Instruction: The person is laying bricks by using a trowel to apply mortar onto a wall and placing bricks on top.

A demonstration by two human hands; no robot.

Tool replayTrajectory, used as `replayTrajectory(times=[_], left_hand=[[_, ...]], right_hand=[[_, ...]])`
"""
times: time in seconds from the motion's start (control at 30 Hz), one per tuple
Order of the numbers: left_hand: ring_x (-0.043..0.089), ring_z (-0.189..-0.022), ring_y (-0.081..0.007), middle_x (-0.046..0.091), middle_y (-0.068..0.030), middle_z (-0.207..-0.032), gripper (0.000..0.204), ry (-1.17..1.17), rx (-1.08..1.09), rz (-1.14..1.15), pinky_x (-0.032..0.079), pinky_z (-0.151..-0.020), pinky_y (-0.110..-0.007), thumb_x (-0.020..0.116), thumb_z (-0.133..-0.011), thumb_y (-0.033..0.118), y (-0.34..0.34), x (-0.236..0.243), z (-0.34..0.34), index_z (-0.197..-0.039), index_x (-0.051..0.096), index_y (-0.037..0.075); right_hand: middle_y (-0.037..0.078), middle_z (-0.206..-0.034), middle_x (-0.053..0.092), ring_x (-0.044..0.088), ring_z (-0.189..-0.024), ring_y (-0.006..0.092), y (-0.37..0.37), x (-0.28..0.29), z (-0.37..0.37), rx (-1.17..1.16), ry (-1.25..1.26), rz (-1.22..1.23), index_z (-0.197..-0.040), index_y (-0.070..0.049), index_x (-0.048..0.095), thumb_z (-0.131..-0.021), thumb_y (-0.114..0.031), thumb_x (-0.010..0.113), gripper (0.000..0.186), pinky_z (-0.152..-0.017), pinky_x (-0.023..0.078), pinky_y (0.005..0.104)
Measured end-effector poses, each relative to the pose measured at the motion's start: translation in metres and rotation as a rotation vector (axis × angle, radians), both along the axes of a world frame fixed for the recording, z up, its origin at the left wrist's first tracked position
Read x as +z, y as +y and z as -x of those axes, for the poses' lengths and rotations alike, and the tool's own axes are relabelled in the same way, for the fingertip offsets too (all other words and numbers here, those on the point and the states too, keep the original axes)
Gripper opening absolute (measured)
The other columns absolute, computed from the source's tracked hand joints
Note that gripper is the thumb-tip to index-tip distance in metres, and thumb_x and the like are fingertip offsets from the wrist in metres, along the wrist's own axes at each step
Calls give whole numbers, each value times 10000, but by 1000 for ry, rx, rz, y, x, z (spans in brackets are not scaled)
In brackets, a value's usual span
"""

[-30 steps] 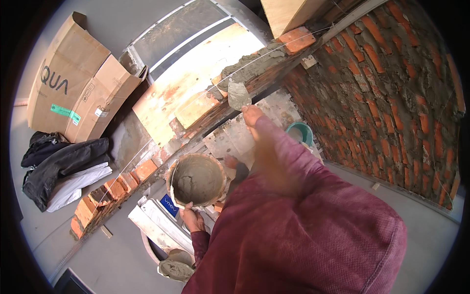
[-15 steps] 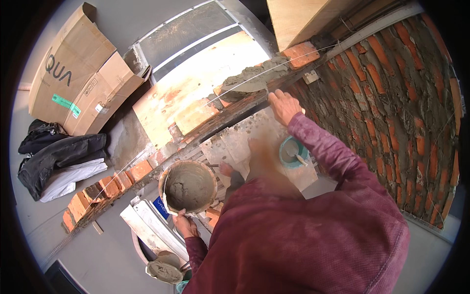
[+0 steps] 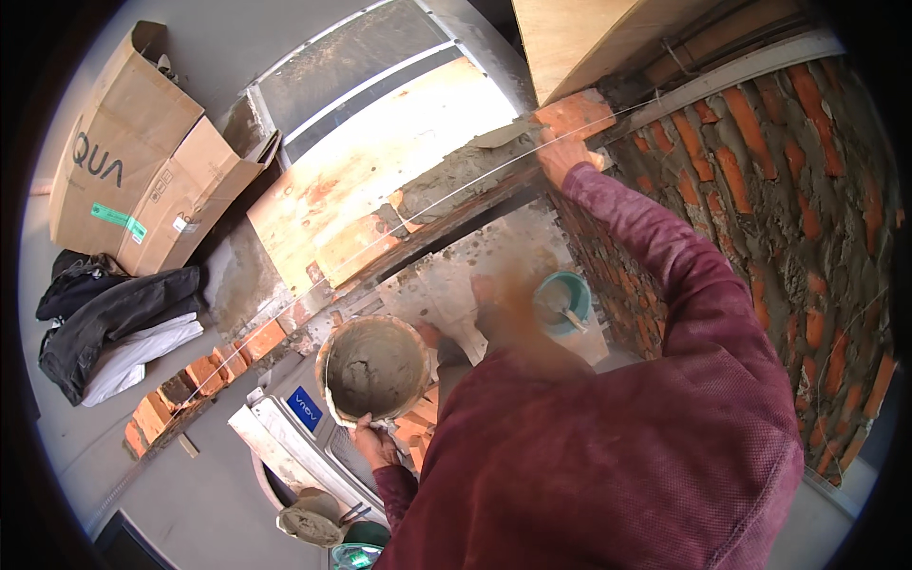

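My left hand is closed on the near rim of a round bucket with grey mortar in it. At the top of the low wall, my right hand is closed around a trowel; its handle is hidden in the fist. The trowel's grey blade lies at the far end of a bed of wet mortar spread along the wall. A brick sits just beyond that hand, and another brick lies at the mortar's other end. A taut string runs along the course.
A teal bucket stands by my feet. Several bricks line the wall at left. Cardboard boxes and folded clothes lie beyond it. A mortar-smeared brick wall rises at right. Loose bricks lie below the mortar bucket.
My right hand has moved up and away along the wall, bringing the trowel toward the far brick. The mortar bed looks smoother and longer. My left hand stays on the bucket rim.
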State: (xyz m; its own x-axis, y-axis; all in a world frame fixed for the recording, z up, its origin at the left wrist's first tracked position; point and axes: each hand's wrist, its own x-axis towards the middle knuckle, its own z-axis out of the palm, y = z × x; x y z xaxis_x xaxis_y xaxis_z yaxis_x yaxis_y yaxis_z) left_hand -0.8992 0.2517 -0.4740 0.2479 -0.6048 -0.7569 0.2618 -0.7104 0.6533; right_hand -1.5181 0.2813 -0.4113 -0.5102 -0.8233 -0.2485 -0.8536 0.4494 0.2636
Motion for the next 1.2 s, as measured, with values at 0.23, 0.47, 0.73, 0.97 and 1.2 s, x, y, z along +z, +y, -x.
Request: replayTrajectory(times=[0.23, 0.47, 0.73, 0.97, 1.2], left_hand=[[624, -769, -206, 627, -75, -966, 389, 79, -130, 12, 533, -675, -341, 550, -727, -87, 4, -5, 38, -1106, 544, -3], [628, -900, -230, 624, -100, -996, 389, 104, -79, 21, 521, -823, -376, 571, -738, -77, 29, -34, -1, -1119, 521, -16], [631, -723, -201, 623, -95, -904, 305, -37, -23, -41, 540, -636, -328, 583, -738, -64, 23, -50, -6, -1035, 531, -13], [617, -760, -178, 639, -81, -989, 419, -139, 54, -14, 507, -646, -279, 585, -739, -30, 48, -33, -19, -1156, 555, 1], [622, -921, -212, 612, -123, -1144, 517, -127, 94, -86, 514, -763, -305, 592, -770, -35, 64, -18, -24, -1280, 507, -8]], right_hand=[[225, -1005, 623, 639, -878, 409, 61, 46, 5, -250, -167, 286, -1068, -16, 620, -960, -288, 472, 328, -735, 515, 506], [174, -977, 669, 656, -793, 296, 127, 150, -53, -355, -343, -12, -1024, -48, 647, -907, -255, 551, 256, -741, 529, 418], [130, -814, 595, 603, -697, 288, 69, 325, -22, -23, -109, 93, -976, 3, 583, -892, -210, 564, 231, -657, 481, 414], [136, -982, 703, 691, -897, 265, -127, 91, 65, 138, 122, -642, -989, -17, 688, -882, -112, 543, 203, -759, 553, 378], [171, -973, 701, 680, -946, 312, -142, 14, 91, 125, 84, -771, -949, -62, 725, -719, -108, 660, 243, -810, 545, 399]])
